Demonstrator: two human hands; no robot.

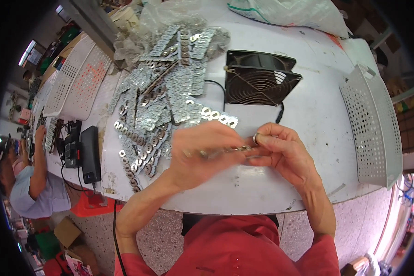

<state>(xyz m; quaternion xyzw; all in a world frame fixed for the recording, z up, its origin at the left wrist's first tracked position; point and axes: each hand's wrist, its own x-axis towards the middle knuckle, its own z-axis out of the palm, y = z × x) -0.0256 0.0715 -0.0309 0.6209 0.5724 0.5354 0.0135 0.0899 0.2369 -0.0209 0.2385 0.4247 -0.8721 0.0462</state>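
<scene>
In front of me, over the near part of the white table, my two hands are close together. My left hand (206,155) is smeared by motion, so its finger pose is unclear. A thin shiny metal strip (238,148) runs from it toward the right hand's fingers; its details are blurred. My right hand (287,154) is closed, pinching a small round metal piece (256,138) between thumb and index finger. Just beyond the left hand spreads a large pile of silver metal strips (168,87) with round dark-centred parts. One strip of round pieces (212,113) lies at its right edge.
A black fan (261,83) with a cable stands beyond my hands. White perforated baskets stand at the right (370,129) and left (78,80). Clear plastic bags (170,16) and a white sack (290,14) lie at the back. Another person (39,184) sits at the left.
</scene>
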